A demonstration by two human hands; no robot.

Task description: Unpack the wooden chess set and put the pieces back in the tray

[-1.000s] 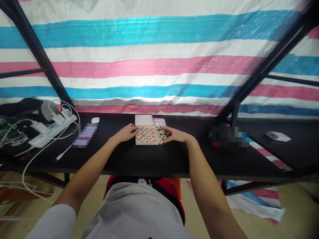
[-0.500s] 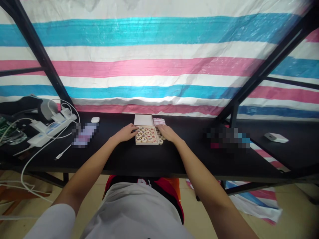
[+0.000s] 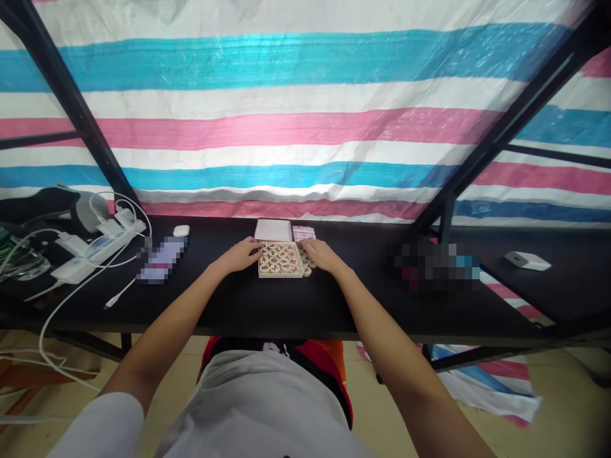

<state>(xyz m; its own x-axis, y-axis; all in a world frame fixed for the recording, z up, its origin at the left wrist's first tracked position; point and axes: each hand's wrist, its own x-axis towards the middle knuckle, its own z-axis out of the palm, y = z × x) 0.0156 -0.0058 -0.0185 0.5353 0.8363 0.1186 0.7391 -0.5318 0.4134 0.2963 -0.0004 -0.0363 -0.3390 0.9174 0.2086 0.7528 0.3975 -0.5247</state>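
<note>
A small pale box (image 3: 279, 273) of round wooden game pieces (image 3: 278, 259) with red and black marks sits at the middle of the black table (image 3: 267, 305). My left hand (image 3: 241, 253) rests against the box's left side, fingers curled at its far corner. My right hand (image 3: 321, 254) lies over loose pieces (image 3: 306, 270) on the box's right side, fingers bent down on them. What the fingers hold, if anything, is hidden. The white lid (image 3: 273, 229) lies just behind the box, with a pink-printed paper (image 3: 304, 232) next to it.
At the left are a power strip (image 3: 90, 253) with white cables, a white earbud case (image 3: 181, 230) and a blurred flat item (image 3: 160, 259). A blurred object (image 3: 432, 266) lies at the right, a white box (image 3: 524, 259) farther right. Black frame bars and a striped tarp stand behind.
My right hand has drawn in from the box's right side to lie over the loose pieces at its right edge. My left hand has stayed put.
</note>
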